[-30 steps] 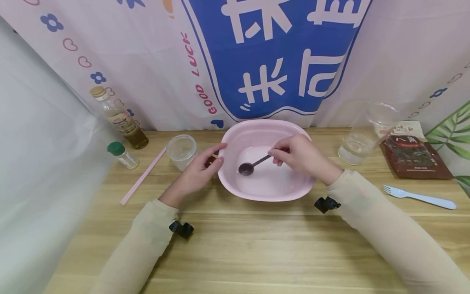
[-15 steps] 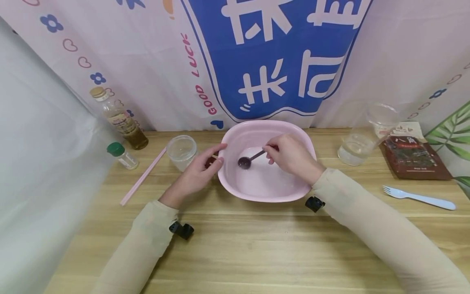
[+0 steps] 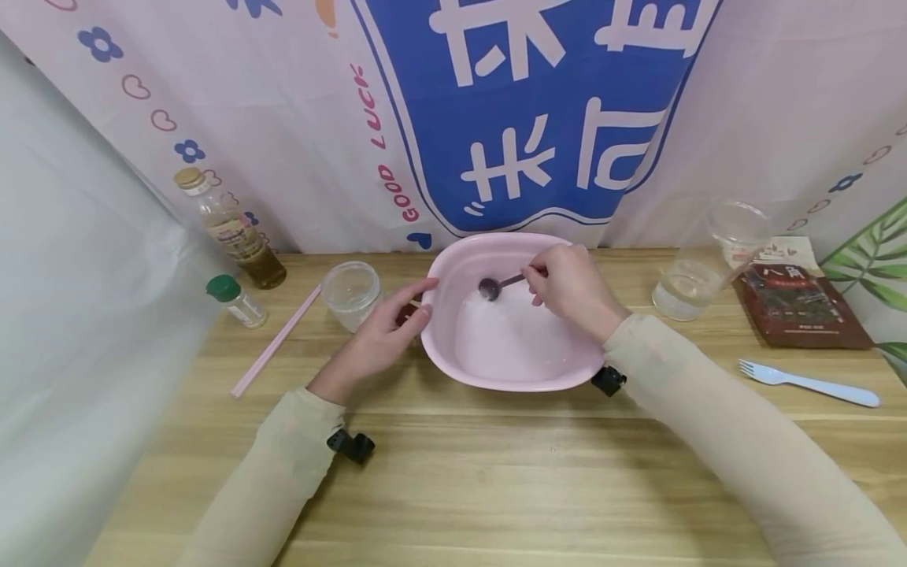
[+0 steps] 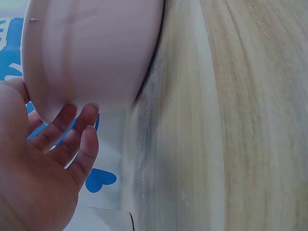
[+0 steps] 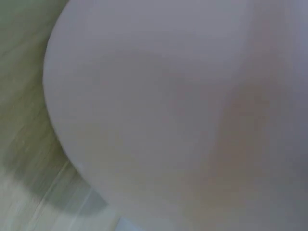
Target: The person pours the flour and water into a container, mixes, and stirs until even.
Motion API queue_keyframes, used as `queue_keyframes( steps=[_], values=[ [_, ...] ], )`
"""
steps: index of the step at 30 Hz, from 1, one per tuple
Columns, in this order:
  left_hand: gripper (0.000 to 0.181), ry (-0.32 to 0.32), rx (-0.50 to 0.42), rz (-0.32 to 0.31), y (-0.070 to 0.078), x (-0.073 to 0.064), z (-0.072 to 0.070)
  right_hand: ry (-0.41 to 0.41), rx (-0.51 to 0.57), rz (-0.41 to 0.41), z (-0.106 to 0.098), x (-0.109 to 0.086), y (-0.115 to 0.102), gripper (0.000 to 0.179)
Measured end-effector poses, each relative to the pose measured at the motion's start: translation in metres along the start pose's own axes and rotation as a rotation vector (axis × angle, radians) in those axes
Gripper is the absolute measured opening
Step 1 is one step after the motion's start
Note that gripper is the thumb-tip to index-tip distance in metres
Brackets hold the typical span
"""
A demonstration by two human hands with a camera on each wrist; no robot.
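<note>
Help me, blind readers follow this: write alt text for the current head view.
A right hand holds a small dark spoon inside a pink basin while the left hand touches its left side. A tan-capped bottle stands left on the wooden table; a blue fork lies right.

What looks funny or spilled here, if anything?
Nothing really stands out. I see no clear spill on the table, the pink basin shows no crack, and the bottle and tall cup are standing.

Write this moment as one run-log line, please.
left hand: holds pink basin by rim | right hand: holds dark spoon inside basin | spoon-floor contact: cannot tell
</note>
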State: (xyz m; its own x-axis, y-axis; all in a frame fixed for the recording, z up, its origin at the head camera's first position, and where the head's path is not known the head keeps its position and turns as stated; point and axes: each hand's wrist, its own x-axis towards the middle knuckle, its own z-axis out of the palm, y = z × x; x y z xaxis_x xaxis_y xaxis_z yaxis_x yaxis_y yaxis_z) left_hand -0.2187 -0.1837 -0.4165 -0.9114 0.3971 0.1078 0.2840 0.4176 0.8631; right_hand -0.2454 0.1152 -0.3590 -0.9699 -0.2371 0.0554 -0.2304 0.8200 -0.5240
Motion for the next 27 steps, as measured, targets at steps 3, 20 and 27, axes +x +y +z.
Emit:
queue_keyframes(
  steps=[3, 20, 27],
  values=[
    [0.05, 0.0, 0.004, -0.001, 0.001, 0.001, 0.0, -0.008, 0.029, 0.023, -0.003, 0.0, 0.002, 0.025],
    [0.05, 0.012, 0.003, 0.004, 0.0, 0.0, 0.001, -0.259, 0.084, -0.279, -0.005, -0.012, 0.008, 0.015],
    [0.05, 0.013, 0.007, -0.013, 0.003, 0.0, 0.001, -0.218, 0.07, -0.275, -0.014, -0.023, 0.02, 0.014]
  ],
)
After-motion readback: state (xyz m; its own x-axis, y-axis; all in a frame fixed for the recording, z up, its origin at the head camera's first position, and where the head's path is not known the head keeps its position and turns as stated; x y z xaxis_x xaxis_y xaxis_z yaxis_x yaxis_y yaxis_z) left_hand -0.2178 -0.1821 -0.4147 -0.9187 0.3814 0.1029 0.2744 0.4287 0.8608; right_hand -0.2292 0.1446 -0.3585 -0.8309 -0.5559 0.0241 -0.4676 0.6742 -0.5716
